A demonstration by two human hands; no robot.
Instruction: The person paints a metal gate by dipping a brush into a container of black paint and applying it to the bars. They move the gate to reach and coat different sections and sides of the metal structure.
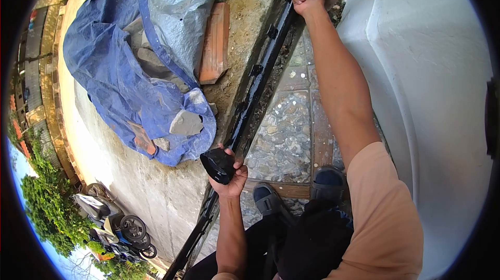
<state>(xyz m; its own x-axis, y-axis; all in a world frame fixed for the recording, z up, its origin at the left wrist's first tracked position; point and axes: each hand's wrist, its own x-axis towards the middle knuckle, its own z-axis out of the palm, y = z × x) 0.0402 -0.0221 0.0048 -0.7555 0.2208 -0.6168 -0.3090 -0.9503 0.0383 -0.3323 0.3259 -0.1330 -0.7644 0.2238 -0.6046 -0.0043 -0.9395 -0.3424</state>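
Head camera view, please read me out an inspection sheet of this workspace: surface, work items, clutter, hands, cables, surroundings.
Surface: brown-bordered, grey stone-textured paving.
Job's things: black cup-shaped container; long, glossy black bar with small tabs.
Clutter: crumpled blue plastic tarp with grey rubble chunks; orange rectangular clay-looking block beside it.
Hands: left hand holds the container; right hand is curled closed by the bar, any held thing hidden.
Cables: nothing seen.
Surroundings: parked motorbikes, green leafy trees; smooth pale-grey curved panel at right.
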